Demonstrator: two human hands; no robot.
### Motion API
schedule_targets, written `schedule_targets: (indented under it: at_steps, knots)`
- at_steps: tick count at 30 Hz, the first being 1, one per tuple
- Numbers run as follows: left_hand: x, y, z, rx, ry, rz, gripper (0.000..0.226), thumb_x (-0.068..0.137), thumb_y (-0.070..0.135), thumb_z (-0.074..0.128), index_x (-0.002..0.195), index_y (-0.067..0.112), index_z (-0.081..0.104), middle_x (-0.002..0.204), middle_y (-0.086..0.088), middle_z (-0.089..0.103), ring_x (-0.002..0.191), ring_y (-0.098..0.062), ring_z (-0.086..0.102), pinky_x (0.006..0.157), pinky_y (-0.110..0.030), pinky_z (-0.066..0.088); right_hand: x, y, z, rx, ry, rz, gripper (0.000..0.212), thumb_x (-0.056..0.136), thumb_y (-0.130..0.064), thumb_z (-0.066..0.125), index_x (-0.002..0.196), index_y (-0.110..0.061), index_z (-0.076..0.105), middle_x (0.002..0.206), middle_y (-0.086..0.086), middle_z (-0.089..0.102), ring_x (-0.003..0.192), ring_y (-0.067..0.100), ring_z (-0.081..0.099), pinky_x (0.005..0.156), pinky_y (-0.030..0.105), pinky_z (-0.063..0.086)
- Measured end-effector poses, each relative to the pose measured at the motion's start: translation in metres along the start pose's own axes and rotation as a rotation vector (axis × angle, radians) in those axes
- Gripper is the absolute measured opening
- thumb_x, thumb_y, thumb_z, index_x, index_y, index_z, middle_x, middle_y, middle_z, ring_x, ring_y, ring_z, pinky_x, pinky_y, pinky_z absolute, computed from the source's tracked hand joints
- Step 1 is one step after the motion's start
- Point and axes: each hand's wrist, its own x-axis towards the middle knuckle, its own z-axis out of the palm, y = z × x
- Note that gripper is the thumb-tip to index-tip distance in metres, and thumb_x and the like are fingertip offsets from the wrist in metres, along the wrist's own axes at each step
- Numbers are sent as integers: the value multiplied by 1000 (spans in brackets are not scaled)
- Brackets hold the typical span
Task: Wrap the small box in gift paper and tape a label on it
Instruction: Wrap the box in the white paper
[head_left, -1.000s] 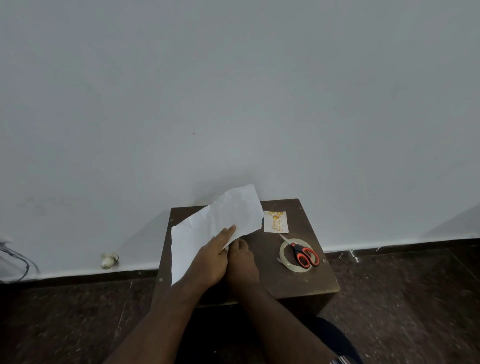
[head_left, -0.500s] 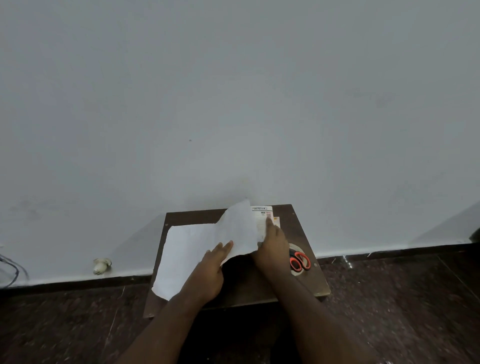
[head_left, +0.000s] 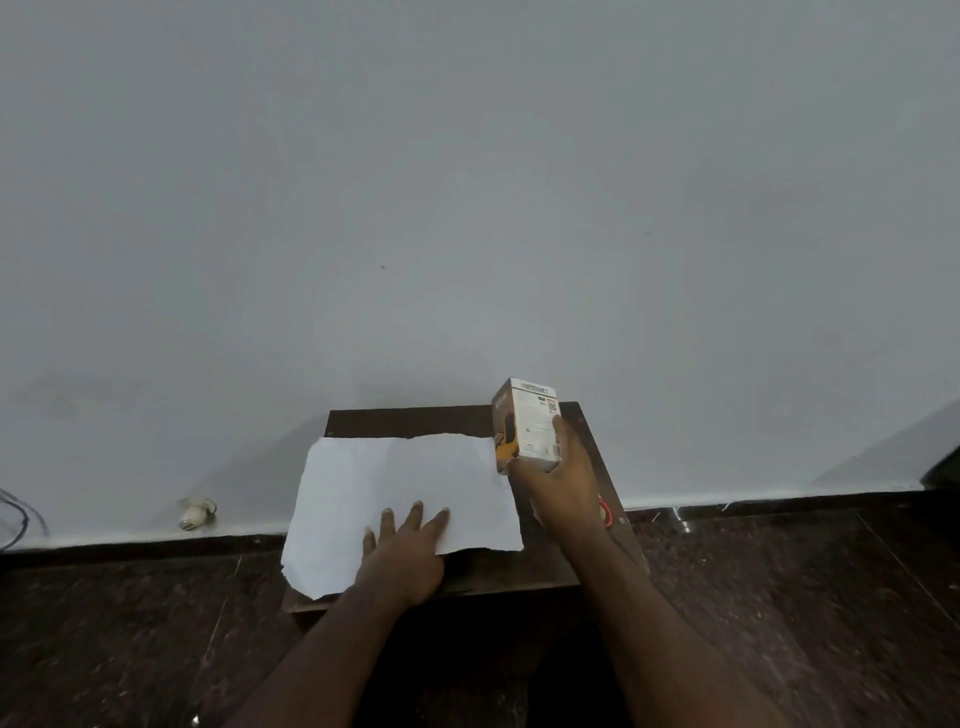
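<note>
Hands apart: left hand (head_left: 402, 558) lies flat low in the frame, pinning the gift paper (head_left: 400, 506) spread across the bench (head_left: 582, 561), likely so it can't slide. Right hand (head_left: 563, 486) grips the small box (head_left: 527, 423) upright, raised beyond the sheet's right edge, seemingly ready for placing.

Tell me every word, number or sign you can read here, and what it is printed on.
Nothing reads clearly.
small box, held in the right hand: printed lines, a square code and a dark picture, all too blurred to read.
white paper under the left hand: blank.
</note>
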Motion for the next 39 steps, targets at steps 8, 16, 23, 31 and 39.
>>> schedule_targets:
  at_steps: [8, 16, 23, 31, 39]
  knots:
    - [-5, -13, 1, -197, -43, 24, 89, 89, 78, 37, 159, 38, 1, 169, 4, -9, 154, -32, -15, 120, -57, -11, -29, 11, 48, 540, -240, 432, 47, 90, -21, 67, 134, -18, 53, 132, 14, 54, 113, 30, 62, 83, 40, 61]
    - [-17, -27, -9, -802, 72, 7, 96, 88, 57, 66, 160, 31, 8, 167, 4, 20, 152, -19, 25, 120, -42, 29, -38, 30, 61, 767, -291, 829, 51, 97, -48, 37, 129, -16, 59, 115, 21, 72, 96, 32, 66, 68, 34, 49]
    - [-18, -25, -6, -776, 75, 75, 93, 78, 74, 61, 154, 48, 13, 164, 9, 27, 150, -21, 31, 122, -55, 25, -34, 35, 65, 667, -371, 846, 46, 99, -44, 35, 129, -14, 52, 119, 20, 70, 106, 36, 67, 84, 40, 57]
    - [-19, -25, -12, -887, 70, -30, 81, 93, 54, 58, 158, 31, 16, 166, 6, 22, 150, -22, 29, 115, -38, 36, -28, 9, 71, 794, -256, 712, 28, 98, -29, 56, 122, -15, 59, 121, 19, 64, 111, 39, 64, 89, 46, 58]
    - [-31, -13, -28, -1240, 263, -62, 78, 79, 77, 60, 144, 38, 46, 151, 4, 50, 132, -24, 53, 114, -46, 41, -54, 17, 80, 340, -139, 173, 49, 84, -26, 79, 127, -30, 56, 130, -10, 58, 117, 8, 58, 93, 26, 54]
